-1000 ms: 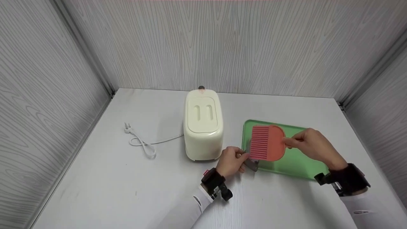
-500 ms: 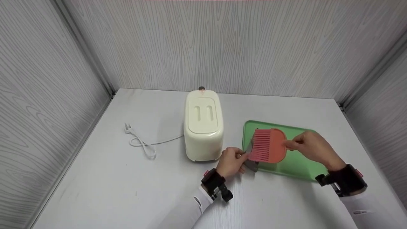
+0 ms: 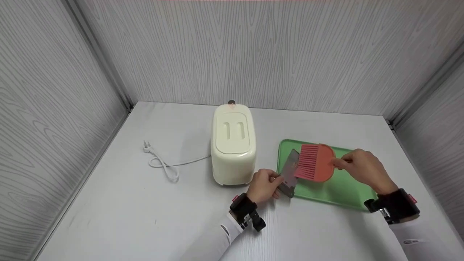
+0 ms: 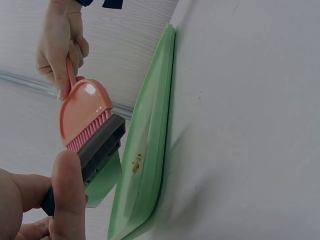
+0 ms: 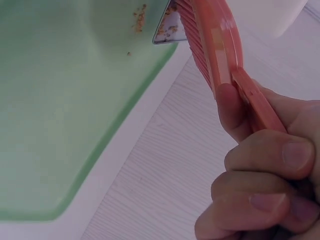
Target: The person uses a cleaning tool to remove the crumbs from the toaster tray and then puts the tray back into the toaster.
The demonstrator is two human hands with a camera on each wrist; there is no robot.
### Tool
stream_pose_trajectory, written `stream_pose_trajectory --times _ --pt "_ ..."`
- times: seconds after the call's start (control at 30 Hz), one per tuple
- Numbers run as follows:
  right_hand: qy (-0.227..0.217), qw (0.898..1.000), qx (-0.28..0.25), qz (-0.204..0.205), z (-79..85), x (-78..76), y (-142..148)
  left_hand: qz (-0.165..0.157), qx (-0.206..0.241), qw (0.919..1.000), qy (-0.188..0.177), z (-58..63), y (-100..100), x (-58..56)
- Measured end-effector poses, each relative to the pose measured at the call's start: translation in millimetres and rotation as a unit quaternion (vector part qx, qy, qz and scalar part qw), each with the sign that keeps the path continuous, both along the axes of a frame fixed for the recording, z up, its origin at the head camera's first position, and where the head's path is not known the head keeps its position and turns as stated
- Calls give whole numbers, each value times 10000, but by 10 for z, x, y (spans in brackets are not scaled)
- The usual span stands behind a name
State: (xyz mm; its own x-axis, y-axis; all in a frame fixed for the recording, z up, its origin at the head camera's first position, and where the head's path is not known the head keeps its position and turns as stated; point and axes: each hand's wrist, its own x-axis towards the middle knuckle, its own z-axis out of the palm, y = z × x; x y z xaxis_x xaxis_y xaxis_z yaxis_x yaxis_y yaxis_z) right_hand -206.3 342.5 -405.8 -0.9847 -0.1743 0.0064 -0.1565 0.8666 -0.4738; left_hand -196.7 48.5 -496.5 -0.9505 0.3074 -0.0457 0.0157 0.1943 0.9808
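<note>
While the left hand (image 3: pixel 261 186) pinches the plate (image 3: pixel 289 174) over the 9 o'clock end of the tray (image 3: pixel 346 188), the right hand (image 3: pixel 364 168) grips the brush (image 3: pixel 320 163), seemingly to sweep off crumbs (image 5: pixel 173 29), likely needing strokes toward 3 o'clock next.

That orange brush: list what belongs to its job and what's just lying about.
In the job:
- orange brush, in the right hand
- flat grey piece, in the left hand
- crumbs
- green tray

Apparently just lying about:
- cream appliance
- white cord
- plug
</note>
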Motion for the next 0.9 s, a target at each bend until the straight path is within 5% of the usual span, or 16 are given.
stream_pose_trajectory --times 0.6,0.9 --pt "754 9955 -132 -552 75 23 208 102 10 9999 27 40 21 -20" --pt "215 9953 -608 -717 75 36 233 72 2 9998 203 72 74 -76"
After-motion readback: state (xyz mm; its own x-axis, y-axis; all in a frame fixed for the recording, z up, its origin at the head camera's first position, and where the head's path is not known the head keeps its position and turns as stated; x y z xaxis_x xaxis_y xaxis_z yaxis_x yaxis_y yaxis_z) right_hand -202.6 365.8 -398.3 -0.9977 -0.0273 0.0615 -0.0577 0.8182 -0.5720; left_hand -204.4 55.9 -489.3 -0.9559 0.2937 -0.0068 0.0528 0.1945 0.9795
